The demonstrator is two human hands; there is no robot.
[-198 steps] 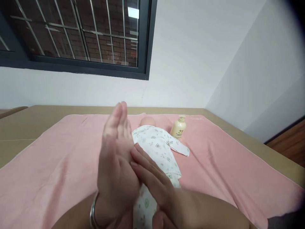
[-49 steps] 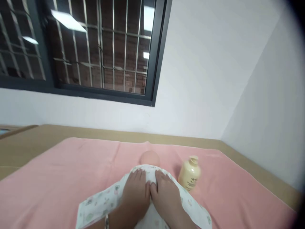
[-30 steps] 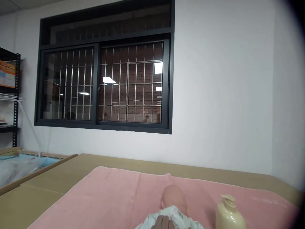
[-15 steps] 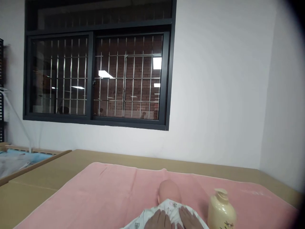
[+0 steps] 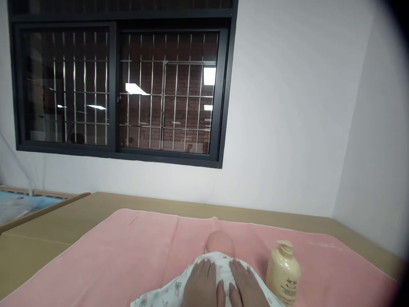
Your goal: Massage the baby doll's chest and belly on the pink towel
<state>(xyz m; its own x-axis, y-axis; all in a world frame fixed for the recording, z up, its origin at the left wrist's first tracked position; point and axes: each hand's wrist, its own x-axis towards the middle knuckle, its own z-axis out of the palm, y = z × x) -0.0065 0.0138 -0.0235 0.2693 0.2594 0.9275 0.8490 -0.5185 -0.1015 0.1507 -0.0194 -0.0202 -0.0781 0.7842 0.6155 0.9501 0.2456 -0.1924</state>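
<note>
At the bottom edge of the view, both hands lie flat with fingers spread and open on the doll's printed white garment [image 5: 174, 292], gripping nothing: the left hand [image 5: 200, 288] and the right hand [image 5: 244, 290] are side by side, thumbs nearly touching. The doll [image 5: 220, 243] lies on a pink towel [image 5: 121, 251] spread over the tan bench [image 5: 47, 226], its bare head pointing toward the wall. A cream pump bottle [image 5: 283, 273] stands upright just right of the doll.
</note>
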